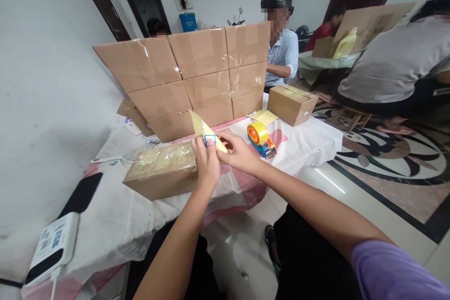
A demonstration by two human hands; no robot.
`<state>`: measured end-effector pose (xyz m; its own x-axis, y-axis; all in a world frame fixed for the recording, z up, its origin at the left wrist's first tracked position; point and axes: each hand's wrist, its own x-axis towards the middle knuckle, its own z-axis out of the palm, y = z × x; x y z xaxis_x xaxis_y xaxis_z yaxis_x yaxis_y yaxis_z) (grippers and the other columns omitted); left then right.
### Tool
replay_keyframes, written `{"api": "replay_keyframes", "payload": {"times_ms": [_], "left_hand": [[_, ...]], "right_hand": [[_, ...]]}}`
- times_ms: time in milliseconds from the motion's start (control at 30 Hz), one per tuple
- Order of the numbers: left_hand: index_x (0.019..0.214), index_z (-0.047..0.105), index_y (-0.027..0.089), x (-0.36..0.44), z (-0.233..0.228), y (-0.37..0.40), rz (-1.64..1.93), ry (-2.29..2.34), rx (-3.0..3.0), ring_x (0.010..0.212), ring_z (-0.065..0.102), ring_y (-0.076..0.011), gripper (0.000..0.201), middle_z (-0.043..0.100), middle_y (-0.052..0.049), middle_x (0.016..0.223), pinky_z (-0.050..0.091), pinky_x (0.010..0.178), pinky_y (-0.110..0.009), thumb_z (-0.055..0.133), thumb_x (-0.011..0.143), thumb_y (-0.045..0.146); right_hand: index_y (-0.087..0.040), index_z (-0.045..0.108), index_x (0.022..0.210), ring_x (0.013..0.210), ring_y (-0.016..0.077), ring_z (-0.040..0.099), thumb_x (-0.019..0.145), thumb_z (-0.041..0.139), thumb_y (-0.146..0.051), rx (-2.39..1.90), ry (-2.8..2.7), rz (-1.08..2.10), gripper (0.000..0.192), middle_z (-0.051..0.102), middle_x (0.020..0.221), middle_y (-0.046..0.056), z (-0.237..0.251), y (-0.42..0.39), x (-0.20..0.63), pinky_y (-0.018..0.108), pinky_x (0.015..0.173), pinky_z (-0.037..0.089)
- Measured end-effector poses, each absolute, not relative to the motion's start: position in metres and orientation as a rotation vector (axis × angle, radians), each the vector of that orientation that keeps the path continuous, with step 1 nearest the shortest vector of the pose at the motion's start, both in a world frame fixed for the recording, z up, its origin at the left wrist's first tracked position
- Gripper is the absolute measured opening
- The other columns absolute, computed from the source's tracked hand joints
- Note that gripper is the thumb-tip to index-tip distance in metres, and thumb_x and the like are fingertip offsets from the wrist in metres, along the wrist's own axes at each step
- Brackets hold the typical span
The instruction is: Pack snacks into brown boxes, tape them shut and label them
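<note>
Both my hands are closed on a yellow paper sheet [197,124], held tilted above the table. A small white label with a blue border [210,139] shows on it, at my left thumb. My left hand [208,161] grips the near left side, partly in front of a taped cardboard box [160,161]. From the right, my right hand [241,152] pinches the sheet's lower right edge; its fingertips are partly hidden. To the right of my hands stands a tape dispenser [267,149] with a roll of yellow tape [258,132].
A wall of stacked cardboard boxes [207,54] rises behind my hands. Farther right are another box [292,103] and a second yellow sheet [263,117]. A fly swatter [135,153], a dark phone-like slab [82,192] and a white device [52,246] lie left. A person [286,51] sits beyond.
</note>
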<state>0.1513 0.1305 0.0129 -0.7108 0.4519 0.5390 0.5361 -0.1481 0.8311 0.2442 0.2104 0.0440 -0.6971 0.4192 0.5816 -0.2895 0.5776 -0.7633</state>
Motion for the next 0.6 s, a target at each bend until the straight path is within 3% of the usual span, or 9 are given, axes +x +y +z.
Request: {"api": "replay_keyframes", "payload": {"times_ms": [100,267,433,600], "left_hand": [[0.094,0.044,0.024,0.152,0.019,0.128,-1.827,-2.022,-1.191,0.100,0.051,-0.0205,0.019,0.047,-0.004,0.103,0.043,0.092,-0.036,0.053,0.094,0.040],[0.097,0.044,0.024,0.162,0.030,0.124,-1.690,-2.027,-1.223,0.092,0.054,-0.0196,0.029,0.053,-0.002,0.097,0.043,0.084,-0.033,0.068,0.080,0.025],[0.090,0.053,0.022,0.164,0.036,0.121,-1.861,-2.080,-1.254,0.078,0.061,-0.0166,0.013,0.063,0.000,0.083,0.042,0.073,-0.028,0.064,0.088,0.028],[0.087,0.055,0.021,0.157,0.036,0.121,-2.006,-1.994,-1.270,0.074,0.059,-0.0143,0.016,0.062,0.000,0.081,0.041,0.068,-0.024,0.060,0.093,0.035]], "right_hand": [[-0.021,0.064,0.125,0.110,0.0228,0.062,0.083,0.053,-0.006,-0.016,-2.080,0.863,0.045,0.066,0.117,0.009,0.047,0.210,0.246,0.037,0.093,0.053],[-0.021,0.055,0.136,0.111,0.0262,0.059,0.088,0.047,-0.004,-0.009,-2.207,0.533,0.051,0.065,0.116,0.012,0.044,0.213,0.252,0.044,0.097,0.051],[-0.018,0.057,0.134,0.106,0.0278,0.060,0.089,0.048,-0.005,-0.044,-2.211,0.415,0.048,0.068,0.110,0.014,0.036,0.215,0.251,0.045,0.094,0.052],[-0.017,0.065,0.122,0.101,0.0273,0.064,0.092,0.060,-0.021,-0.184,-2.215,0.442,0.031,0.072,0.109,0.014,0.039,0.216,0.251,0.042,0.089,0.052]]}}
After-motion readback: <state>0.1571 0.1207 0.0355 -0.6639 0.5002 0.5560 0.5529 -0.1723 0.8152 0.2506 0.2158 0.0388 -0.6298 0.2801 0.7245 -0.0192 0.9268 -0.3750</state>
